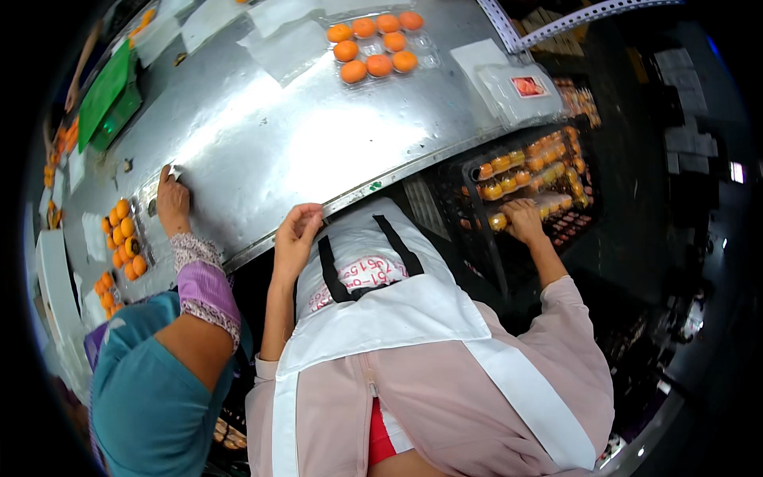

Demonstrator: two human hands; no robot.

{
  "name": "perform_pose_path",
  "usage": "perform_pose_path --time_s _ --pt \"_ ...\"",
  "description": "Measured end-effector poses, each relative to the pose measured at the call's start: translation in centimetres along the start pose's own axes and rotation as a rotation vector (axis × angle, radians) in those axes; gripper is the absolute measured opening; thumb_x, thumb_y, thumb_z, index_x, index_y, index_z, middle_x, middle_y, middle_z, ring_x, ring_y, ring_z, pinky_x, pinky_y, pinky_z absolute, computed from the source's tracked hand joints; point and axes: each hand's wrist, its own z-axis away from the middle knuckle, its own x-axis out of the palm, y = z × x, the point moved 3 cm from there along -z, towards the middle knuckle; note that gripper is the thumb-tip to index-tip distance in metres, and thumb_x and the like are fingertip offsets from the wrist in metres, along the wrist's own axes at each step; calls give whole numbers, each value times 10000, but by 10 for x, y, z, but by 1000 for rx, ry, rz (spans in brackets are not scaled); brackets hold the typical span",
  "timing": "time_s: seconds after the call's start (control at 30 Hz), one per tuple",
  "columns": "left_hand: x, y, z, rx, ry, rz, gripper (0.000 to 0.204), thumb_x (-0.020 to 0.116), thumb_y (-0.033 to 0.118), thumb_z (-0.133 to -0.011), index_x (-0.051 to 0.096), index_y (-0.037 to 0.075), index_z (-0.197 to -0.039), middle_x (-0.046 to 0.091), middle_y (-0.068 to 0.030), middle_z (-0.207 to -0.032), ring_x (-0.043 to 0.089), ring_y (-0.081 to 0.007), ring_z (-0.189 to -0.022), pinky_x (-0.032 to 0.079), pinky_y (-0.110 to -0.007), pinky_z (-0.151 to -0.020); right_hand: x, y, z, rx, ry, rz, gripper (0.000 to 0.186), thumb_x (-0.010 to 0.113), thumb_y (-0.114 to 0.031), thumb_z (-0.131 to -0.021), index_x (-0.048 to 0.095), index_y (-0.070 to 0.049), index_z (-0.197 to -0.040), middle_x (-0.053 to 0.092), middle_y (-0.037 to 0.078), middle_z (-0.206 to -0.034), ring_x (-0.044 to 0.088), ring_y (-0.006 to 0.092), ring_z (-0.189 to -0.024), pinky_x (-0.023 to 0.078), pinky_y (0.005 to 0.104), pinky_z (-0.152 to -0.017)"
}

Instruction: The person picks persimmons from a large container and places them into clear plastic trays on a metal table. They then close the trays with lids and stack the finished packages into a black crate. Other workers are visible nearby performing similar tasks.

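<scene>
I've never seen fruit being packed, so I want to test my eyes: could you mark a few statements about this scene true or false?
1. The right hand is at a fruit pack in the crate. True.
2. The left hand is in the crate too. False: it is by the near edge of the table.
3. The green box stands beside the crate. False: it is on the table, far over to the left.
4. The tray near the top middle has a gap with no fruit. True.
5. The co-worker's cuff is plain yellow. False: it is purple with patterned trim.
</scene>
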Motion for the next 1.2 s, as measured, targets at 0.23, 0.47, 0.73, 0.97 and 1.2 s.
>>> perform_pose_path --time_s 0.23,0.47,0.73,0.97,1.2 --pt "-10 17 -38 -26 -34 40 195 564 122 -875 577 11 -1035 602 -48 -944 559 -103 -855 452 -233 -762 -147 6 16 607 2 -41 318 679 -264 -514 642 -97 -782 636 118 -735 612 320 -729 473 395 -660" --pt "13 45 -69 -17 -69 93 238 566 150 -876 560 12 -1069 603 -67 -973 573 -126 -844 458 -245 -747 -313 6 8 766 448 -496 293 629 -120 -643 615 24 -898 621 61 -720 553 88 -638 459 255 -606" --pt "49 84 -84 30 -337 451 498 500 382 -900 398 73 -1278 500 -116 -1205 517 -185 -1046 448 -329 -863 -240 -35 -147 399 542 -1604 270 633 -129 -712 582 12 -937 583 28 -787 552 101 -665 453 245 -608" --pt "-18 60 -58 69 504 167 602 432 431 -910 243 95 -1372 315 -139 -1341 402 -250 -1150 352 -364 -949 -198 -140 -260 226 236 -1666 285 664 -113 -725 560 15 -958 569 26 -735 558 99 -601 465 234 -511" --pt "-33 71 -47 161 323 880 784 321 677 -834 265 110 -1372 345 -152 -1350 402 -303 -1205 386 -472 -942 -224 -313 -280 -331 -103 -1073 532 718 -357 -700 561 -14 -1075 632 92 -874 629 180 -700 494 296 -633"
